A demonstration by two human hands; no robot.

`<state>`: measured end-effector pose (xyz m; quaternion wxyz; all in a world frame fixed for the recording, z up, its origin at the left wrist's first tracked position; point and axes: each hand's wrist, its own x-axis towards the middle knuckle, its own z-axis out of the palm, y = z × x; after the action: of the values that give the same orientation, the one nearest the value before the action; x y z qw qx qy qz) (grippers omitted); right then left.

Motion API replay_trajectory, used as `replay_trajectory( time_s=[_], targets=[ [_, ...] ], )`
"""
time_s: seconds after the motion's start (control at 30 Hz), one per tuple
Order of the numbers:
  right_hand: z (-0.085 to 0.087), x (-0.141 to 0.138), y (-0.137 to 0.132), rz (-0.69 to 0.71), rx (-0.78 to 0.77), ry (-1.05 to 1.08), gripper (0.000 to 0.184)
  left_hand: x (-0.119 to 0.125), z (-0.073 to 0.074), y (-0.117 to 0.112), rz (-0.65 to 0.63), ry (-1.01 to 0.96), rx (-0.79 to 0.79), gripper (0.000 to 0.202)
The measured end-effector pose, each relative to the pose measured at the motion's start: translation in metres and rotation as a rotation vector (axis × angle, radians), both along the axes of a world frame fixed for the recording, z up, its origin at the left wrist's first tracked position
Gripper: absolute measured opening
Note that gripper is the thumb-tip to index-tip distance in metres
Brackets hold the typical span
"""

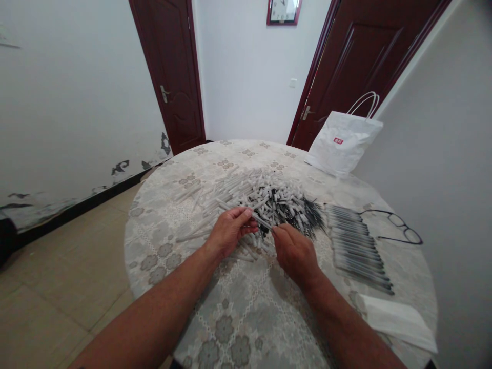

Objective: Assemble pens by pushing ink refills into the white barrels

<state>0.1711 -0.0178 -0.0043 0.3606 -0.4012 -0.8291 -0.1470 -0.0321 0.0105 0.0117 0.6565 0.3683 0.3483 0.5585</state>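
Observation:
Between my two hands a slim, pale pen (263, 221) is held over a heap of pen parts. My left hand (230, 229) pinches its left end with thumb and fingers. At the other end, the curled fingers of my right hand (295, 253) close on it; their tips are partly hidden. Translucent pen barrels (215, 205) lie to the left and behind my left hand. Small white caps (265, 195) are heaped in the middle. Thin black pieces that look like refills (314, 211) spread on the right of the heap.
A row of pens (355, 246) lies side by side right of my right hand, with eyeglasses (400, 224) beyond. A flat white packet (397, 320) lies at the near right edge. A white handled bag (346, 141) stands at the back right of the round, cloth-covered table (226, 302).

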Motion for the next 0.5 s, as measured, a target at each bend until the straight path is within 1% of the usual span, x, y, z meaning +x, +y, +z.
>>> replay_trajectory(
  time_s=[0.13,0.23,0.37,0.5],
  targets=[
    [-0.001,-0.001,-0.001,-0.017,-0.012,-0.029,0.016,0.0,0.0,0.0,0.001,0.029,0.005,0.029],
    [-0.001,-0.002,-0.003,-0.01,-0.051,-0.015,0.019,-0.001,-0.002,0.001,-0.006,0.042,0.014,0.03],
    [0.003,-0.004,-0.006,0.036,-0.162,0.075,0.018,-0.001,-0.004,0.001,-0.018,0.041,0.026,0.032],
    [0.01,-0.005,-0.009,0.055,-0.299,0.231,0.013,0.0,-0.004,0.001,-0.025,0.051,0.027,0.033]
  ],
)
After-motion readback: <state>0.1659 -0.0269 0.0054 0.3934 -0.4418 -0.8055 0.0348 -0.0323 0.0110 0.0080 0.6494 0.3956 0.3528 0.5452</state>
